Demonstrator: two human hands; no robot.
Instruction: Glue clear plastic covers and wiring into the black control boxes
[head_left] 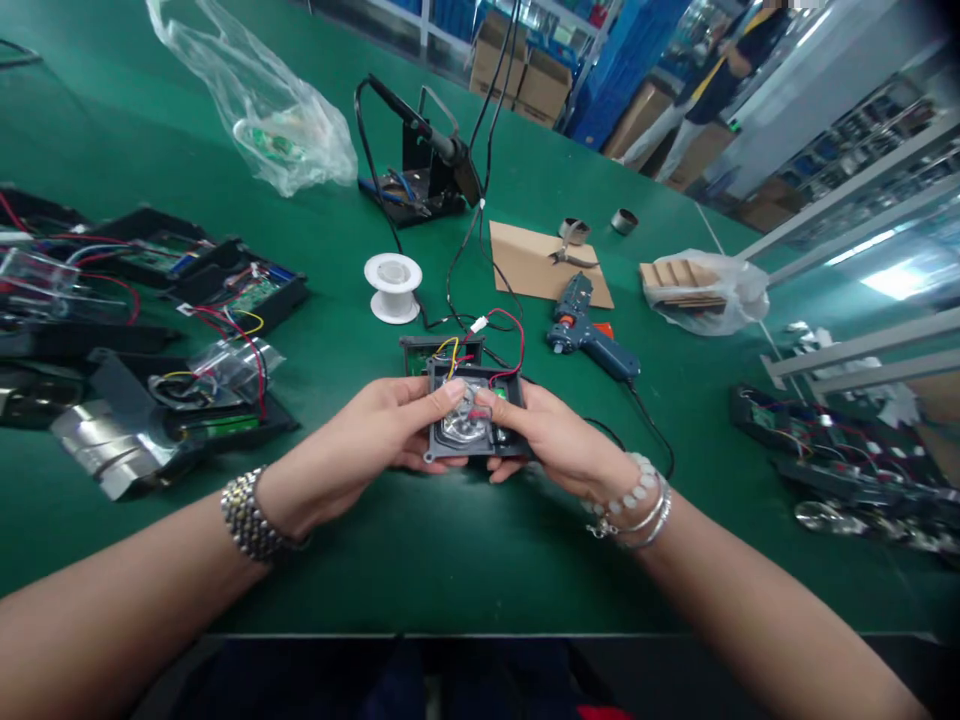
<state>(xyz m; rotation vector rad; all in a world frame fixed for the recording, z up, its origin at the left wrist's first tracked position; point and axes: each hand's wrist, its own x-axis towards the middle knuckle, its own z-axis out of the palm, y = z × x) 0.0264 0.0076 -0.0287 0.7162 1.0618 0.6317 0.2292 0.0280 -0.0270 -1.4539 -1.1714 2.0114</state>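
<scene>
Between my two hands is a small dark grey electronics housing [437, 440] with a clear plastic part [466, 425] inside it. My left hand [397, 420] grips its left side, thumb on the clear part and fingers underneath. From the right, my right hand [551, 430] holds the same housing, its thumb pressing near the clear part's upper edge. Red and yellow wires rise from the housing to a small white connector [478, 324]. Just behind it shows a second dark housing half [415, 357] with a green circuit board, partly covered by the front half.
A blue glue gun [592, 335] lies to the right near a cardboard sheet [525, 262]. Behind my hands are a white wire spool [393, 288] and a soldering iron stand [427, 185]. Open housings [255, 290] crowd the left; more housings [840, 440] lie far right. A person [720, 80] stands beyond.
</scene>
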